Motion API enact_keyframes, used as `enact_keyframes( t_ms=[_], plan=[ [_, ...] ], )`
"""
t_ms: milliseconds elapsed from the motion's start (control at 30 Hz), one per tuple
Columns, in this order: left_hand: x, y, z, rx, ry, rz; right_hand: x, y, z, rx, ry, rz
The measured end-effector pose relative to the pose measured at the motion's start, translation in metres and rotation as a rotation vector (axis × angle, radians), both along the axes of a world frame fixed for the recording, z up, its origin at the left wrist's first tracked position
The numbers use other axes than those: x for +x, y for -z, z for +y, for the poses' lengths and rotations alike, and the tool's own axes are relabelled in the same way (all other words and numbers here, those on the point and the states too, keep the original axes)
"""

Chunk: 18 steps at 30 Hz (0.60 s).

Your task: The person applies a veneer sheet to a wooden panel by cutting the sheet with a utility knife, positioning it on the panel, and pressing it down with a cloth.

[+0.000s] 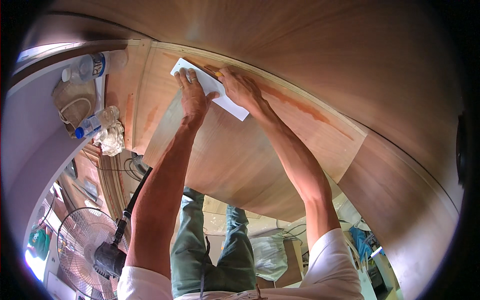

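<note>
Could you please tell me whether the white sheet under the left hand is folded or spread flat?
Spread flat: the white sheet shows straight edges and no visible crease, the left hand resting on it.

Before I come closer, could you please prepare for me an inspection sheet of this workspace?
Surface: wooden surface with reddish streaks; darker panel nearer the person.
Things in work: white rectangular plate; small tool with yellow part, kind unclear.
Clutter: clear bottle, blue-capped bottle, crumpled whitish material, all at left.
Hands: left hand spread on the plate; right hand closed on the tool.
Cables: dark looped cables at left.
Surroundings: fan lower left; pale bag beyond the legs.
</note>
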<state>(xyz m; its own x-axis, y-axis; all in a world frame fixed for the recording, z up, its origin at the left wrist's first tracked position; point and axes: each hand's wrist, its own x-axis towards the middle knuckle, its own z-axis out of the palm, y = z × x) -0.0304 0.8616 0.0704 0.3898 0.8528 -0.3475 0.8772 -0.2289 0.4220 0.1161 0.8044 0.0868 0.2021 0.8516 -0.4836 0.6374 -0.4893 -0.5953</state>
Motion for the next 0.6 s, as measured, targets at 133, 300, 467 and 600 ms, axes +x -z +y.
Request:
enact_keyframes(
  t_ms=[133,300,467,600],
  plan=[
    [0.001,0.001,0.000,-0.003,-0.004,-0.012,0.003,0.002,0.005,0.028,-0.022,-0.008],
    [0.003,0.002,-0.002,0.028,0.025,-0.045,0.004,0.012,0.003,0.054,-0.038,-0.030],
    [0.001,0.002,0.000,0.013,0.009,-0.037,0.001,0.012,0.004,0.026,-0.047,-0.017],
    [0.003,0.001,0.001,-0.003,0.003,-0.027,0.000,0.010,0.003,0.044,-0.064,-0.046]
  ],
)
